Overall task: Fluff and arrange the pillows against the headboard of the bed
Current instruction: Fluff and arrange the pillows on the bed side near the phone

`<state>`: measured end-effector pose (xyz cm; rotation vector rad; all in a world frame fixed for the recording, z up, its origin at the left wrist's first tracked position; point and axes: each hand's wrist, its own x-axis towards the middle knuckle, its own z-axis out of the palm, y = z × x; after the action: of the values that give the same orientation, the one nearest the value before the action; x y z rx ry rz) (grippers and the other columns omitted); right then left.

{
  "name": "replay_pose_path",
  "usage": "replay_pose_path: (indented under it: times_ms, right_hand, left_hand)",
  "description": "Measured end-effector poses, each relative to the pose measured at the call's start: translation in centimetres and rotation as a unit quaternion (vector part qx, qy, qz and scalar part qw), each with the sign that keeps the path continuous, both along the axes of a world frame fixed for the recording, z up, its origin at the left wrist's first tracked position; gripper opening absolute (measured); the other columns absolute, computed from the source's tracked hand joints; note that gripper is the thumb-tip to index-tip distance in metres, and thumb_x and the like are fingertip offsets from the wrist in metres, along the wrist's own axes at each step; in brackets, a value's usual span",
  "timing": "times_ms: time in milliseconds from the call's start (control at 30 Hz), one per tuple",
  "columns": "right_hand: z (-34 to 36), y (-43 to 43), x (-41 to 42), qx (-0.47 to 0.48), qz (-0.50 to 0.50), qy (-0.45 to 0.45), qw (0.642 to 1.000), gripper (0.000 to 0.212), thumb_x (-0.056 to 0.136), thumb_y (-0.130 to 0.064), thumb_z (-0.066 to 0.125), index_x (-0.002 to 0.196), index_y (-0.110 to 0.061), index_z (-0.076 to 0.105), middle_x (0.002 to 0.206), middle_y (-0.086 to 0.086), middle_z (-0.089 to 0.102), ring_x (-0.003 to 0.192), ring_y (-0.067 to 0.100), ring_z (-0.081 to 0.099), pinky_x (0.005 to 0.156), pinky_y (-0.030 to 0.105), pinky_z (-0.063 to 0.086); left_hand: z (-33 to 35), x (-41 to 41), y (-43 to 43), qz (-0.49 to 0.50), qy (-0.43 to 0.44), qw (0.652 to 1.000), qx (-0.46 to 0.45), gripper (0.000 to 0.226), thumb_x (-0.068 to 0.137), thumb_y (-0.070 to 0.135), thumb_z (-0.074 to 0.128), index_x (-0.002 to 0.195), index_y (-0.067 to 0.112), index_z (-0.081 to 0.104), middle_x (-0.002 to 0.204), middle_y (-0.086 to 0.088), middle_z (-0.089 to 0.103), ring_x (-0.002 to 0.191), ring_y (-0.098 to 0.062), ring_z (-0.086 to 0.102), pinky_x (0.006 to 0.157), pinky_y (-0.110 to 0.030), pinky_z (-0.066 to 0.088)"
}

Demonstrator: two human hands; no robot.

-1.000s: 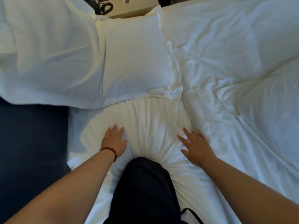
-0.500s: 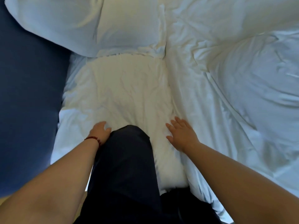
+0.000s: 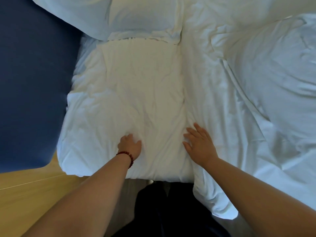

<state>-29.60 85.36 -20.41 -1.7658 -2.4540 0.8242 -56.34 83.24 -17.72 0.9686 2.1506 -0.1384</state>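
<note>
Your right hand [image 3: 200, 147] lies flat, fingers [image 3: 199, 130] spread, on the near pillow [image 3: 136, 93], likely plumping it; your left hand [image 3: 130, 146] digs in, and I cannot tell whether it grips.

Shows a bed [image 3: 83, 48] in creased white linen, viewed from above its near edge. Carries a cream pillow [image 3: 136, 100] lying flat at centre, its far end touching a second white pillow [image 3: 136, 14]. Holds a rumpled white duvet [image 3: 256, 74] heaped just beside them on the right, one corner spilling over the near edge.
</note>
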Motion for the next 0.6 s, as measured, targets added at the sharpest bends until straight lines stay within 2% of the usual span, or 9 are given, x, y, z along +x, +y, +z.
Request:
replay_pose_path:
  times_ms: [133, 267, 333, 400, 467, 500, 600]
  right_hand:
    - [1.0, -2.6, 0.7, -0.041, -0.012, -0.014, 0.999, 0.041, 0.101, -0.041, 0.041, 0.131, -0.021, 0.060, 0.157, -0.003, 0.033, 0.151, 0.018, 0.007, 0.122, 0.034, 0.004]
    - [2.4, -6.3, 1.1, -0.073, -0.051, -0.027, 0.996, 0.043, 0.102, -0.045, 0.037, 0.136, -0.026, 0.054, 0.163, -0.009, 0.018, 0.151, 0.015, -0.004, 0.122, 0.033, 0.003]
    - [3.2, -7.8, 1.4, -0.084, -0.046, -0.052, 0.994, 0.048, 0.102, -0.048, 0.035, 0.143, -0.026, 0.047, 0.164, -0.009, 0.011, 0.151, 0.016, -0.005, 0.122, 0.035, 0.007]
    - [4.3, -8.9, 1.6, -0.095, -0.072, -0.044, 0.992, 0.052, 0.101, -0.049, 0.035, 0.147, -0.024, 0.041, 0.164, -0.005, 0.012, 0.151, 0.019, 0.004, 0.122, 0.035, 0.013]
    - [5.6, -9.8, 1.6, -0.112, -0.132, 0.006, 0.985, 0.054, 0.101, -0.048, 0.039, 0.149, -0.024, 0.037, 0.162, -0.001, 0.019, 0.148, 0.021, 0.017, 0.120, 0.035, 0.019]
    - [6.2, -10.2, 1.7, -0.114, -0.160, 0.032, 0.980, 0.055, 0.100, -0.047, 0.041, 0.149, -0.024, 0.036, 0.160, 0.001, 0.025, 0.146, 0.021, 0.024, 0.118, 0.035, 0.022]
    - [7.9, -11.1, 3.1, -0.087, -0.201, 0.061, 0.974, 0.051, 0.100, -0.045, 0.042, 0.147, -0.024, 0.040, 0.153, 0.000, 0.040, 0.139, 0.019, 0.037, 0.114, 0.034, 0.031]
  left_hand:
    - [-0.9, 1.0, -1.7, -0.057, 0.016, 0.998, -0.021, 0.075, 0.100, 0.043, 0.042, 0.156, 0.013, 0.003, 0.163, -0.014, -0.005, 0.149, -0.033, 0.003, 0.121, -0.041, 0.009]
    - [0.1, 0.5, -4.4, -0.116, -0.029, 0.993, -0.024, 0.065, 0.100, 0.041, 0.040, 0.155, 0.015, 0.017, 0.163, -0.012, 0.003, 0.149, -0.032, 0.010, 0.120, -0.039, 0.013]
    - [0.7, 0.6, -6.6, -0.130, -0.065, 0.989, -0.026, 0.058, 0.101, 0.036, 0.043, 0.151, 0.010, 0.029, 0.160, -0.012, 0.018, 0.146, -0.031, 0.022, 0.118, -0.036, 0.019]
    - [1.3, 1.2, -8.6, -0.125, -0.108, 0.986, -0.016, 0.039, 0.099, 0.023, 0.048, 0.131, 0.001, 0.055, 0.141, -0.015, 0.049, 0.131, -0.030, 0.045, 0.102, -0.028, 0.034]
    - [1.6, 1.8, -9.8, -0.133, -0.130, 0.982, -0.015, 0.024, 0.097, 0.018, 0.050, 0.106, 0.003, 0.067, 0.115, -0.013, 0.062, 0.111, -0.027, 0.057, 0.084, -0.022, 0.036]
    - [2.0, 2.2, -10.0, -0.137, -0.134, 0.981, -0.024, 0.022, 0.097, 0.019, 0.050, 0.106, 0.008, 0.066, 0.111, -0.008, 0.060, 0.108, -0.024, 0.056, 0.082, -0.021, 0.034]
    - [3.5, 3.8, -9.3, -0.150, -0.137, 0.979, -0.030, 0.033, 0.099, 0.027, 0.047, 0.123, 0.009, 0.061, 0.123, -0.007, 0.060, 0.115, -0.026, 0.056, 0.091, -0.026, 0.039]
